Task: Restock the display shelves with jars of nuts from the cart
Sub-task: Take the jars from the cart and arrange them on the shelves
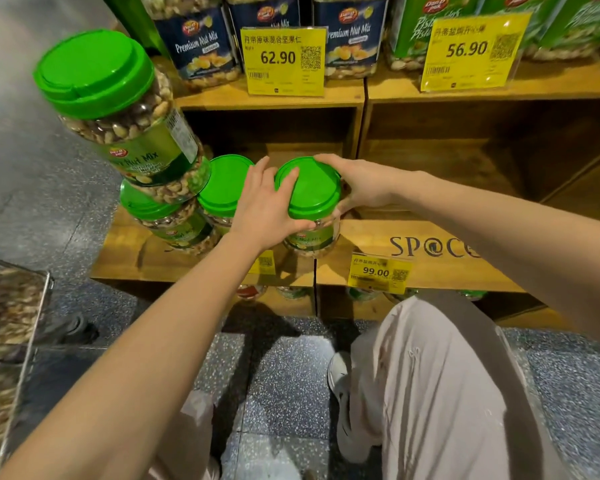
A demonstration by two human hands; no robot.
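Head view: a clear plastic, green-lidded jar of mixed nuts [312, 192] is held upright between both hands at the front of the light wooden lower shelf [125, 251]. Whether its base rests on the board cannot be told.

The left hand [267, 206] is laid on the lid's left side, its fingers [286, 178] spread apart across the lid and its thumb hooked round the near rim. The right hand [361, 183] is wrapped round the jar's right side, its fingers curled round the far rim, so the jar is clamped from both sides.

Just left of the left fingers a second green-lidded jar [224, 185] is stood on the same shelf. Further left of those fingers a lower stacked jar [160, 216] is topped by a tilted upper jar [118, 109].

Beyond the fingertips, on the upper wooden shelf [274, 100], blue-labelled nut mix jars [201, 46] and green pistachio jars [416, 29] are ranged behind a yellow 62.90 price tag [283, 60] and a yellow 56.90 price tag [471, 51]. Below the right wrist a yellow 99.00 price tag [378, 273] is fixed to the lower shelf's front.
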